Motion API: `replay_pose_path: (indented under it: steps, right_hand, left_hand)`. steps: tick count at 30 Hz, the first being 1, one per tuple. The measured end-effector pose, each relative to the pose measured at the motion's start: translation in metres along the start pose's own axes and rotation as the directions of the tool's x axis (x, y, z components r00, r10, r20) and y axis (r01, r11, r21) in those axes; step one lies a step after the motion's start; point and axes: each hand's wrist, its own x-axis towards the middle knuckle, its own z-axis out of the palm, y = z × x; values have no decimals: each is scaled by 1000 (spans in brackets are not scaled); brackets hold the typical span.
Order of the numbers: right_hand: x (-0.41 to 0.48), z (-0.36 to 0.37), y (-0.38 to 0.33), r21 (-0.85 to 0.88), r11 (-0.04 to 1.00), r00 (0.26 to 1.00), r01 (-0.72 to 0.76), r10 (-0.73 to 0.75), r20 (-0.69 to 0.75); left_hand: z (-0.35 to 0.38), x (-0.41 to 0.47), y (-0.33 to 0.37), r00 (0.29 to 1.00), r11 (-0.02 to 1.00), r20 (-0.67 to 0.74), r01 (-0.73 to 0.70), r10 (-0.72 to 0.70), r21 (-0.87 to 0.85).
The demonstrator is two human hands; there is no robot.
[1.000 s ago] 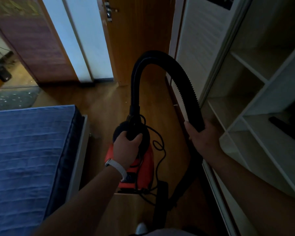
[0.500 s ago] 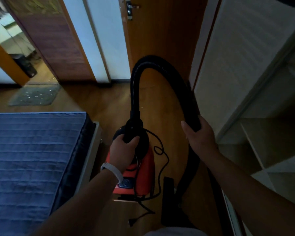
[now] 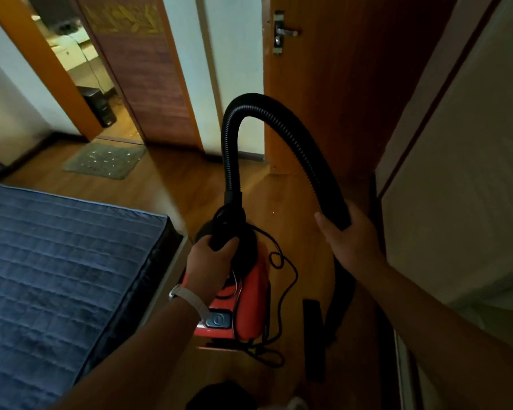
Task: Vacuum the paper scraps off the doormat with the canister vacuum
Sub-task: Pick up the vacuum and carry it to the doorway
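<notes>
Dim light throughout. Daylight is let in through the doorway [image 3: 83,69] at the upper left. The floor [image 3: 187,184] before it is given a warm sheen, and the doormat [image 3: 104,161] is picked out, pale specks glinting. The lower right corner is swallowed by shadow. Door edges are smeared by slight motion blur, and verticals are bowed by wide-angle distortion.

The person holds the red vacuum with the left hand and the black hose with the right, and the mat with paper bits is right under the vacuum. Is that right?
Not quite. The head view shows the doormat with its paper scraps far off by the doorway, not under the vacuum. The left hand does grip the vacuum, and the right hand the hose.
</notes>
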Motion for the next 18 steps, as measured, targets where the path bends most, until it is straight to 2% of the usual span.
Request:
replay_pose_path:
  steps: [6, 10, 13, 18]
  right_hand:
    - [87, 58, -6, -28, 1000, 999, 15, -14, 43]
    - [145, 102, -16, -50, 999, 998, -11, 14, 63]
    - [193, 138, -34, -42, 999, 998, -7, 9, 56]
    - [265, 184, -63, -38, 999, 1000, -1, 2, 20]
  left_hand:
    - [5, 89, 7, 997, 988, -5, 71, -72, -136]
    - [2, 168, 12, 995, 977, 45, 99, -92, -188]
    - [-8, 231, 19, 991, 972, 81, 121, -107, -202]
    - [-29, 316, 46, 995, 983, 90, 64, -48, -174]
